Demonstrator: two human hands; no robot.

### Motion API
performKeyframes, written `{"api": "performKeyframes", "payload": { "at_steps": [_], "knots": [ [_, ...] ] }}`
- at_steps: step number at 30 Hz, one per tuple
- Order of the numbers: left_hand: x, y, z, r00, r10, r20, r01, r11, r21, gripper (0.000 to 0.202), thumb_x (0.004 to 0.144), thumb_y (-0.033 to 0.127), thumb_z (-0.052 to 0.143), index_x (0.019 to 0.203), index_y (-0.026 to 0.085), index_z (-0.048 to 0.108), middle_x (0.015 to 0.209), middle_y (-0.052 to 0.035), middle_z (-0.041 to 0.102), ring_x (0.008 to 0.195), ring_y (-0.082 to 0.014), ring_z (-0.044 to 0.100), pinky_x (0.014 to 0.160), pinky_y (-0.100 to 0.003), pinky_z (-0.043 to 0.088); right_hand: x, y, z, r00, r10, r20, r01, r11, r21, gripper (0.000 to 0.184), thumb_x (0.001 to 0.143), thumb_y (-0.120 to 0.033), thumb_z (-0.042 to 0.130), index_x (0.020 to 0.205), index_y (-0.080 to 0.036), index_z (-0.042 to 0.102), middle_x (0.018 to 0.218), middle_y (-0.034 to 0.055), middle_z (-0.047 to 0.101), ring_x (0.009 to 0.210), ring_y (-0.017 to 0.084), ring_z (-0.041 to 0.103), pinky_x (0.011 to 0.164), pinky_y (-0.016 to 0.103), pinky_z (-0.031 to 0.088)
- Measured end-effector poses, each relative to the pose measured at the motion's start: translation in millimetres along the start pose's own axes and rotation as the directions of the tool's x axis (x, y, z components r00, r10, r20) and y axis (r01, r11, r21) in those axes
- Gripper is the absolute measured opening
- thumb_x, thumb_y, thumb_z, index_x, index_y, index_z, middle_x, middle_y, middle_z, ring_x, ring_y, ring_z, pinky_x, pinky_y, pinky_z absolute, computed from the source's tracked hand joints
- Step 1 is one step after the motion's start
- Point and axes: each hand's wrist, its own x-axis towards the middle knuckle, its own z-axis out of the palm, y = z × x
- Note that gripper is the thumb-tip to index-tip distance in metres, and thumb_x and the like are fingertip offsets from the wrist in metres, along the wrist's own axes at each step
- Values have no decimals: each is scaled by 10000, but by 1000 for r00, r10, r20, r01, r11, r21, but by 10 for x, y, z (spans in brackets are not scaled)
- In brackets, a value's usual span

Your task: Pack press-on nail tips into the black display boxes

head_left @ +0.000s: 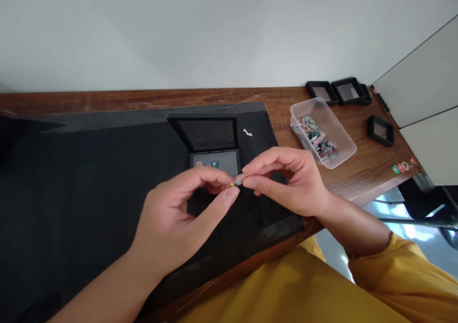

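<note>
The step in hand looks like fine two-handed handling: left hand and right hand each pinch the small piece above the mat, near the open case. Moving it calls for a light grip (it's tiny).

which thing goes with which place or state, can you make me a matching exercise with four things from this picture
Things
1. clear tub
2. largest black case
3. scrap
4. small piece with yellow and light blue

Places and states
A. held between the left hand and right hand
B. lid tilted up
C. on bare wood, holding loose pieces
D. white, lying on the black mat

Pairs: 1-C, 2-B, 3-D, 4-A
</note>
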Motion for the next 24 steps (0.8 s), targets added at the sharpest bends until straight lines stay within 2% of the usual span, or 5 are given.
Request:
{"api": "performKeyframes", "payload": {
  "at_steps": [6, 15, 21, 24],
  "knots": [
    [8, 69, -4, 993, -108, 41, 112, 987, -119, 105, 847, 217, 692, 761, 274, 707, 670, 95, 686, 600, -58, 629, 627, -151, 536, 10, -39, 17, 999, -23, -40, 23, 1000, 8, 201, 889, -317, 813, 836, -160, 700, 843, 36, 775, 724, 112, 723, 689, 229, 607],
    [23, 103, -19, 987, -160, 32, 163, 970, -178, 81, 821, 209, 709, 764, 267, 707, 689, 81, 693, 614, -66, 631, 627, -171, 539, -6, -20, 51, 995, -95, -23, 96, 995, 12, 39, 919, -162, 746, 935, -151, 712, 909, 39, 775, 745, 93, 704, 666, 200, 593],
    [11, 101, -15, 985, -168, 29, 171, 968, -182, 93, 832, 198, 700, 769, 266, 704, 692, 73, 686, 625, -77, 633, 638, -198, 544, -9, -23, 62, 994, -107, -17, 106, 994, -22, 29, 940, -172, 720, 954, -150, 708, 933, 45, 776, 759, 93, 704, 653, 193, 587],
    [7, 56, -21, 993, -114, 26, 117, 974, -193, 90, 836, 197, 702, 787, 272, 712, 687, 69, 689, 607, -83, 632, 613, -203, 540, -16, -21, 63, 993, -118, -9, 118, 992, -37, 29, 964, -174, 685, 958, -152, 703, 940, 48, 774, 755, 92, 698, 649, 197, 582]
  ]
}}
